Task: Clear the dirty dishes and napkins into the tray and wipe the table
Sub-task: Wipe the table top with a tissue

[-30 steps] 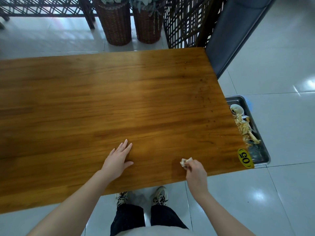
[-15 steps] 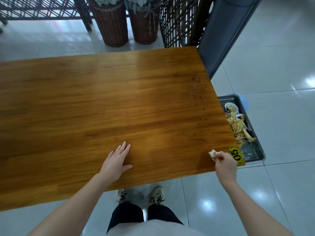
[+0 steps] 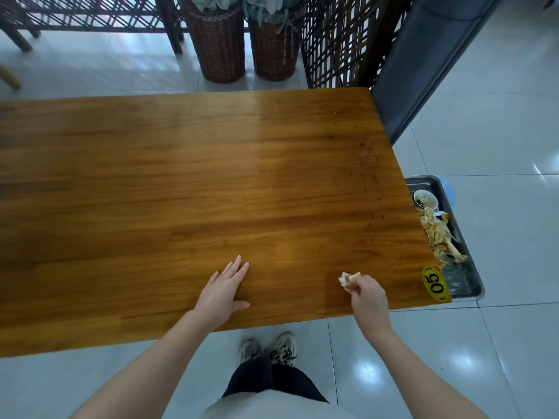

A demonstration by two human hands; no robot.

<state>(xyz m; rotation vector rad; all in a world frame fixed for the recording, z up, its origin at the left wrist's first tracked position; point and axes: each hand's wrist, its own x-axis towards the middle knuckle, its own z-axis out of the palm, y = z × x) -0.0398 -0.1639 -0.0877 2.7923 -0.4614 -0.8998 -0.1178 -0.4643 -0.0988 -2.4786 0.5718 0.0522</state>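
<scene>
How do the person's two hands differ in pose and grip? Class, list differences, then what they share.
The left hand lies flat with fingers straight; the right hand is curled. The left hand holds nothing; the right hand pinches a crumpled napkin. Both are on the table.

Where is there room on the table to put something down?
The table is bare from the left hand to its far edge and left end, and between the hands. The right hand pinches a napkin wad near the 05 sticker. Only the tray past the right end is crowded: bowl, crumpled napkins.
</scene>
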